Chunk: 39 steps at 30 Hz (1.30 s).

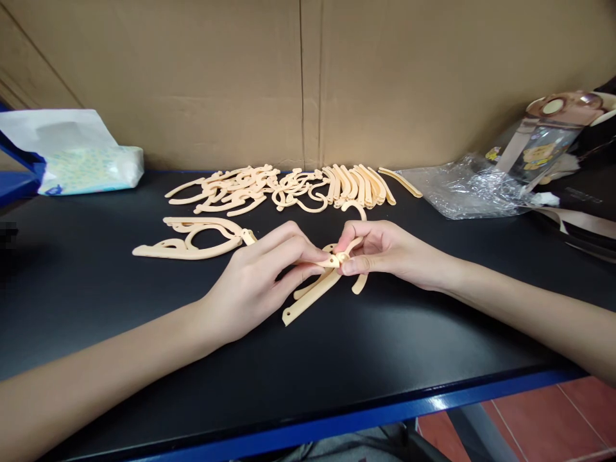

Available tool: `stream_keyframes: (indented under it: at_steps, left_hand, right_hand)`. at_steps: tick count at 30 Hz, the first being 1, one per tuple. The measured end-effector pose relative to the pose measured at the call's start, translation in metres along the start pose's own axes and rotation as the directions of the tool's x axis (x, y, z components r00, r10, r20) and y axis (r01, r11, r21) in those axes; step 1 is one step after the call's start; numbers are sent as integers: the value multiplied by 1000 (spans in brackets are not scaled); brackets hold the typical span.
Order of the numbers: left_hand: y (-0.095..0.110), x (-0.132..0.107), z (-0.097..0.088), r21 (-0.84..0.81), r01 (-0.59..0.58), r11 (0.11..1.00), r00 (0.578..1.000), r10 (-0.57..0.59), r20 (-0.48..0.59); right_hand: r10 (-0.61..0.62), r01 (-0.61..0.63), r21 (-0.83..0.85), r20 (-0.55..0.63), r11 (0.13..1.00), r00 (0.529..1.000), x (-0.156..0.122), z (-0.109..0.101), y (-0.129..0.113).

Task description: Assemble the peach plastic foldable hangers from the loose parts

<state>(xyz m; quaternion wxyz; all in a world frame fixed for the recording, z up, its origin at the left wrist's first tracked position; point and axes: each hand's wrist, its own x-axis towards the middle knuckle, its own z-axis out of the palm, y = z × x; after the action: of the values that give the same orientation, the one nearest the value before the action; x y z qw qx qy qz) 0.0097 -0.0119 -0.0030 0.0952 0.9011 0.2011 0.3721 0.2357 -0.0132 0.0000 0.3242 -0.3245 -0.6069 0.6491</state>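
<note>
My left hand (262,282) and my right hand (385,253) meet over the middle of the black table (96,289). Both pinch the same small set of peach plastic hanger parts (317,289): curved arms that hang down toward me from the joint between my fingertips. The fingers of both hands are closed on that joint. Left of my hands, an assembled peach hanger (192,240) lies flat on the table. Behind my hands a pile of loose peach hanger pieces (283,187) is spread along the back.
A cardboard wall (308,77) closes off the back. A tissue pack (81,168) sits at the far left, a crumpled clear plastic bag (469,189) and a bottle (548,138) at the right. The table's blue front edge (433,401) runs near me.
</note>
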Motion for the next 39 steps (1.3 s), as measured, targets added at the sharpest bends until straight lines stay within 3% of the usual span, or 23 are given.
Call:
stream_keyframes:
  at_steps: [7,24,29,39]
  left_hand:
    - [-1,1,0,10,-11,1000,1000,11,-9]
    - [2,0,0,-59,-18,998,999,15,-50]
    - [3,-4,0,-62,-43,997,999,41,-30]
    - [0,-4,1,-55,-43,998,998,46,41]
  right_hand:
    - [-77,77,-24,20,997,997,-1,-1,-1]
    - [-26,11,106,136,994,990,0,-1,4]
    - [-16,11,28,160,1000,987,-2,3,-2]
    - [-1,14,-168,77,986,997,-5,1,-7]
